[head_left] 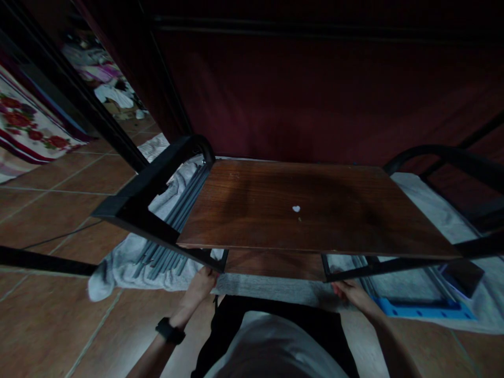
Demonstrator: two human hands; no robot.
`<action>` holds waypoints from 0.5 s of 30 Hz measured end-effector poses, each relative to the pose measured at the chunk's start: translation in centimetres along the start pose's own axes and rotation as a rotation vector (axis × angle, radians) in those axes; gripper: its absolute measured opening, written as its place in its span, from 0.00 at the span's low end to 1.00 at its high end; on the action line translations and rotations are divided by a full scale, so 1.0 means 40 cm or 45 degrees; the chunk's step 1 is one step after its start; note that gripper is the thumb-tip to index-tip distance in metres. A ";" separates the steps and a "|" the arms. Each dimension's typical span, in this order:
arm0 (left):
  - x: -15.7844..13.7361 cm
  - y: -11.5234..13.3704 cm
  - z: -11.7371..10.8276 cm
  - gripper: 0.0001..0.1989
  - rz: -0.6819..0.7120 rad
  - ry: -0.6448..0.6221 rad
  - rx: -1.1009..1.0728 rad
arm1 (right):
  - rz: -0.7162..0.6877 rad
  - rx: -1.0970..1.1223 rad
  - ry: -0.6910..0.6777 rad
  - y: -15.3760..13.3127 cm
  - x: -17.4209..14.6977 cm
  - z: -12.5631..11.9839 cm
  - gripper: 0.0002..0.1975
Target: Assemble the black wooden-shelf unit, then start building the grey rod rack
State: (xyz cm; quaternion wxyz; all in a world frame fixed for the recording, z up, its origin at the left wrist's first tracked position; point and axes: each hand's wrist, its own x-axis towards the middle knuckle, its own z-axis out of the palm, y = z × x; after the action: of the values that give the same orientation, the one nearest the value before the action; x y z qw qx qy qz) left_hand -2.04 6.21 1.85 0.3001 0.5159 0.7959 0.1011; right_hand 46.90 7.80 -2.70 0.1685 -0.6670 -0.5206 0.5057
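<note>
A brown wooden board with a small white heart mark lies across a black metal frame with curved armrest-like sides. My left hand is closed around the lower front of that frame, left of centre, its fingers partly hidden under the bar. On the other side my right hand has its fingers curled at the matching front corner, just below the bar. A second brown panel shows beneath the board, between my hands. Around my left wrist is a dark watch.
Several grey metal tubes lie on a grey cloth at left. To the right are a blue plastic-edged piece and a dark phone-like slab. Dark red fabric hangs behind. A floral cloth hangs over the tiled floor.
</note>
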 end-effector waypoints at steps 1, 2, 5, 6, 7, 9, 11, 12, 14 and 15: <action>0.002 -0.004 0.005 0.12 0.004 -0.002 0.027 | 0.001 -0.010 -0.011 0.000 0.001 -0.001 0.26; 0.004 -0.008 0.011 0.13 0.004 -0.002 0.053 | 0.000 -0.017 -0.019 0.000 0.002 -0.002 0.26; 0.007 -0.018 0.027 0.14 -0.023 0.009 0.133 | -0.009 -0.008 -0.032 0.001 0.006 -0.004 0.27; 0.007 -0.018 0.031 0.14 -0.037 0.009 0.158 | -0.015 0.000 -0.034 0.001 0.007 -0.005 0.27; 0.005 -0.017 0.033 0.14 -0.049 0.008 0.176 | -0.022 0.007 -0.043 0.000 0.008 -0.006 0.28; 0.000 -0.011 0.034 0.14 -0.077 0.005 0.193 | -0.033 0.014 -0.072 -0.005 0.009 -0.008 0.28; -0.008 -0.003 0.033 0.15 -0.093 0.004 0.188 | -0.044 0.019 -0.109 -0.012 0.010 -0.011 0.29; -0.011 0.000 0.033 0.16 -0.096 0.003 0.184 | -0.051 0.019 -0.125 -0.015 0.010 -0.013 0.30; -0.016 0.004 0.033 0.16 -0.095 0.002 0.179 | -0.061 0.012 -0.141 -0.018 0.011 -0.017 0.31; -0.017 0.005 0.034 0.16 -0.095 0.003 0.179 | -0.062 0.003 -0.140 -0.018 0.012 -0.019 0.31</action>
State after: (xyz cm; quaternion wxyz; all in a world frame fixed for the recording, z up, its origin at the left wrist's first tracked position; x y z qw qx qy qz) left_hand -0.90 5.50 1.11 0.2657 0.5055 0.8202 0.0342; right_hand 47.14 8.74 -2.09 0.1526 -0.6253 -0.5445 0.5378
